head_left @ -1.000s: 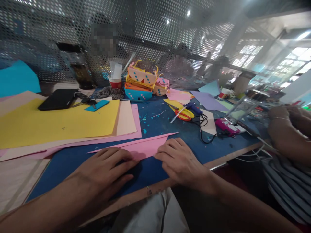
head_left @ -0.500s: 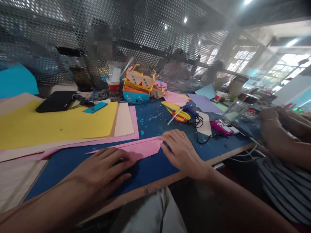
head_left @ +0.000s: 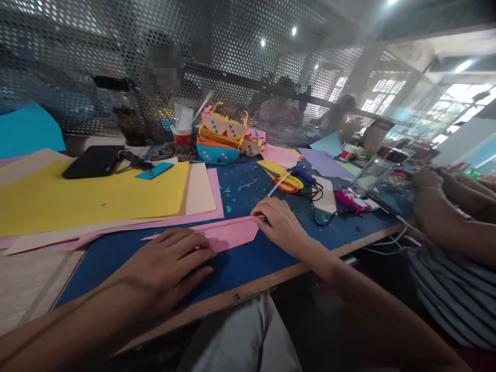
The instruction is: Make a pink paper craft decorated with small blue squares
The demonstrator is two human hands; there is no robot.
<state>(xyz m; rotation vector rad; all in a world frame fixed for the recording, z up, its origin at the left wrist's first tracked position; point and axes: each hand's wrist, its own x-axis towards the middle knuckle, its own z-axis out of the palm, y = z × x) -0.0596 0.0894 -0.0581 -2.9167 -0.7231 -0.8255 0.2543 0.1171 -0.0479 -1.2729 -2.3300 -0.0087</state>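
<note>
A folded pink paper (head_left: pixel 228 233) lies on the blue mat (head_left: pixel 248 261) near the table's front edge. My left hand (head_left: pixel 168 263) rests flat on the paper's left part, fingers stretched out. My right hand (head_left: pixel 281 225) presses its curled fingertips on the paper's right end, at the fold. Neither hand lifts the paper off the mat.
Yellow, peach and pink sheets (head_left: pixel 89 199) are stacked at the left with a black phone (head_left: pixel 93 161) on them. Scissors (head_left: pixel 284 182), a cable, a pink device (head_left: pixel 352 201) and paper boxes (head_left: pixel 222 134) lie behind. Another person's arms (head_left: pixel 445 217) are at the right.
The pink paper's long right point has been folded back, so the paper is shorter. My right hand moved up and left to that folded end. My left hand stayed put.
</note>
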